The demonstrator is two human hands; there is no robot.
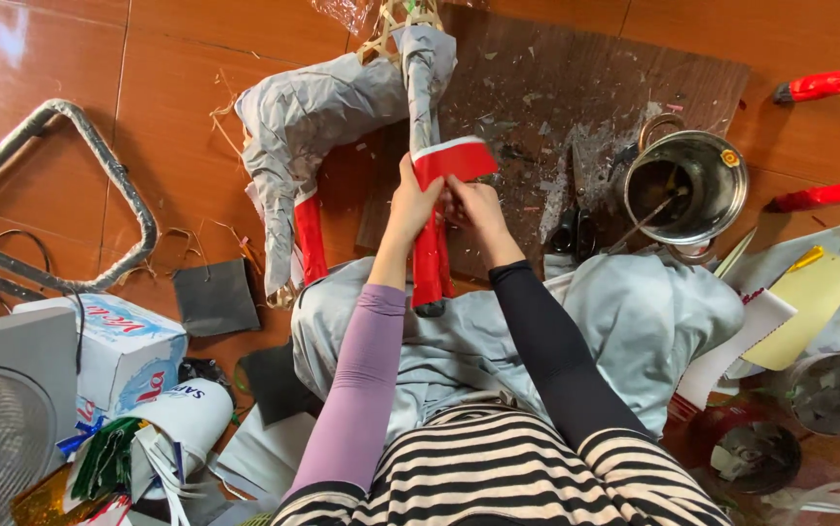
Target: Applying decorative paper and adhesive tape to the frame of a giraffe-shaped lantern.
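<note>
Looking down from the head camera, both hands meet near the middle of the frame on a red paper strip [436, 209] that wraps one leg of a grey paper-covered animal figure on a woven bamboo frame [315, 117]. The left hand [413, 203], in a lilac sleeve, is closed around the red-wrapped leg from its nine o'clock side, thumb and fingers clasping it. The right hand [473, 206], in a black sleeve, pinches the loose edge of the red strip from the three o'clock side, touching the left hand's fingertips (the exact finger placement is hard to make out). The upper end of the strip flares out at twelve o'clock from the hands, its white underside showing. The leg runs down toward six o'clock and rests on a grey cloth [624, 321] spread over the person's lap.

At nine o'clock from the hands, another leg of the figure already carries a red band [310, 237]. At three o'clock stands a round steel pot [722, 200] with a stick in it, and black-handled scissors [574, 229] lie between the pot and the hands on a brown cardboard sheet [585, 68]. At eight o'clock sits a white and blue tissue box [123, 356].
</note>
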